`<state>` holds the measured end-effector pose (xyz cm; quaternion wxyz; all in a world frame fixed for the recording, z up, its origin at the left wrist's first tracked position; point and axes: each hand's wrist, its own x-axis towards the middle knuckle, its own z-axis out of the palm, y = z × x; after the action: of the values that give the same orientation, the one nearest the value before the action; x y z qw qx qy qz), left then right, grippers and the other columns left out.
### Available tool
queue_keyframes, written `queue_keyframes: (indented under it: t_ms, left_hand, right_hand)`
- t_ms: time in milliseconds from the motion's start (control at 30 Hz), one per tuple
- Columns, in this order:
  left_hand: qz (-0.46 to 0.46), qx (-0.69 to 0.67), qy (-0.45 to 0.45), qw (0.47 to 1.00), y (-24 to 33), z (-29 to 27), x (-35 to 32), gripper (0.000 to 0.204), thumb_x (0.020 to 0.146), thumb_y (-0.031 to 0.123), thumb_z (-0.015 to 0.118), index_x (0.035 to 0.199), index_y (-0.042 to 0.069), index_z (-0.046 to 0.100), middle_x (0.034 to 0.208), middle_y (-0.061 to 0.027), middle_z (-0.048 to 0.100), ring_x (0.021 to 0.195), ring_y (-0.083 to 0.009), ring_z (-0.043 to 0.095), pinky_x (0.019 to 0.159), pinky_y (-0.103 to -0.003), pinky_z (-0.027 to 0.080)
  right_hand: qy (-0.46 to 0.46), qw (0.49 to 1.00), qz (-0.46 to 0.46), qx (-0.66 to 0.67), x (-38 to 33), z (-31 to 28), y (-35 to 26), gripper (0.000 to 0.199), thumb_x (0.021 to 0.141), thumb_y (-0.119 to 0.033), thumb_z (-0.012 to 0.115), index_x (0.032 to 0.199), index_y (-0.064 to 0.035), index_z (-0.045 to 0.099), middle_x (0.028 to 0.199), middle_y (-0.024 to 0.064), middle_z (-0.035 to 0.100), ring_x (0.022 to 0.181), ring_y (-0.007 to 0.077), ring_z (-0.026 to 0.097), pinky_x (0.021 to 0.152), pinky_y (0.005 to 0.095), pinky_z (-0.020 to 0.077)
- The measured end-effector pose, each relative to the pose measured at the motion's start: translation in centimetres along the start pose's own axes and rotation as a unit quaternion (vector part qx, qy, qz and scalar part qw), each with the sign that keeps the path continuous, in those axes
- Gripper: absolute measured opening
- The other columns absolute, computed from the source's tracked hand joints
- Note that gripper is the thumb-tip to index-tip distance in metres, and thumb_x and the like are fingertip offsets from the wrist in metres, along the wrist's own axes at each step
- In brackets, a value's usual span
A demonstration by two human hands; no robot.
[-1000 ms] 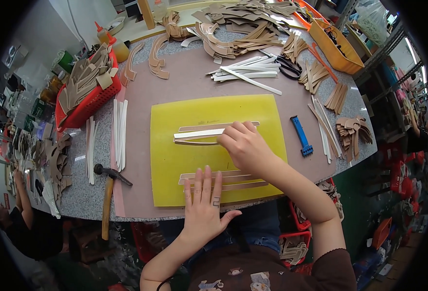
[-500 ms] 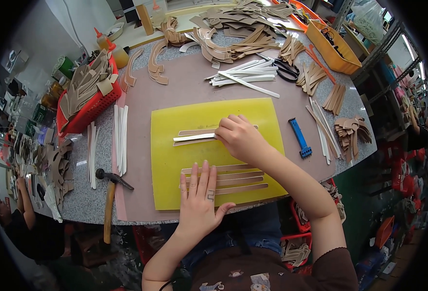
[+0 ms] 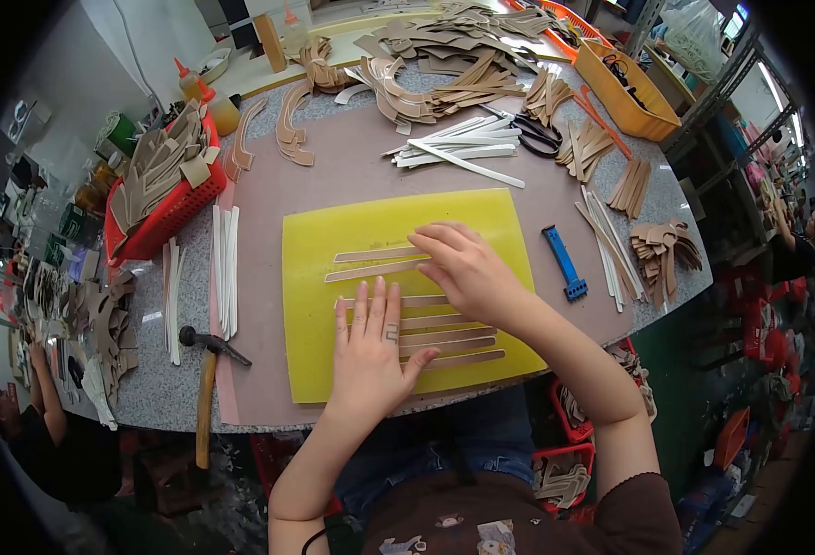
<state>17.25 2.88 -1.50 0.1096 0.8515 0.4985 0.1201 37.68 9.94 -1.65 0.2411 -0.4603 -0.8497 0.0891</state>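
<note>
A yellow board [image 3: 310, 370] lies on the table with narrow tan strips on it. My left hand [image 3: 370, 356] is flat, fingers spread, resting over the left part of the lower group of several strips [image 3: 463, 344]. Above that group, two more tan strips [image 3: 370, 272] lie roughly parallel. My right hand [image 3: 472, 273] is over their right ends, its fingers apart and slightly bent, with nothing seen gripped. Its fingertips and palm hide those ends and part of the top strip of the lower group.
White strips [image 3: 463, 143] and black-handled scissors [image 3: 537, 134] lie beyond the board. A hammer [image 3: 206, 370] is at left, a blue tool [image 3: 565, 264] at right. A red basket [image 3: 162, 213] holds tan pieces; a yellow bin [image 3: 625, 92] stands far right.
My right hand has let go of the white strip, which no longer shows, and moved slightly down. A tan strip now tops the lower group. My left hand has moved slightly up.
</note>
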Motion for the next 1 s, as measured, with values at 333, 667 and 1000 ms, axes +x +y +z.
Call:
queue_keyframes:
  t_ms: [333, 667, 1000]
  left_hand:
    - [-0.038, 0.047, -0.016, 0.998, -2.4, -0.3, 1.9, 0.087, 0.099, 0.061, 0.046, 0.157, -0.002, 0.029, 0.165, -0.0209, 0.026, 0.155, -0.0370, 0.016, 0.126, -0.052, 0.008]
    - [-0.319, 0.116, 0.126, 0.932, -12.8, -5.0, -15.6, 0.053, 0.102, 0.018, 0.054, 0.152, 0.006, 0.040, 0.150, -0.0176, 0.041, 0.133, -0.0375, 0.044, 0.110, -0.048, 0.036]
    - [-0.415, -0.078, 0.164, 0.891, -13.2, -7.3, -23.5, 0.036, 0.106, 0.016, 0.050, 0.137, -0.001, 0.052, 0.101, -0.0085, 0.064, 0.073, -0.0178, 0.054, 0.067, -0.028, 0.045]
  right_hand:
    - [0.089, 0.986, 0.136, 0.026, -4.0, -2.9, 1.4, 0.046, 0.098, -0.031, 0.064, 0.129, 0.0024, 0.058, 0.137, 0.0194, 0.057, 0.135, 0.0352, 0.049, 0.109, 0.0427, 0.0427]
    - [-0.062, 0.907, 0.348, -0.226, -10.9, -8.1, 8.6, 0.044, 0.097, -0.046, 0.063, 0.088, -0.0033, 0.058, 0.087, 0.0118, 0.063, 0.071, 0.0300, 0.060, 0.067, 0.0386, 0.0495]
    - [0.134, 0.898, 0.343, 0.242, -8.3, -10.9, 8.0, 0.022, 0.100, -0.021, 0.066, 0.104, 0.0004, 0.066, 0.093, 0.0139, 0.072, 0.078, 0.0210, 0.069, 0.074, 0.0321, 0.0579]
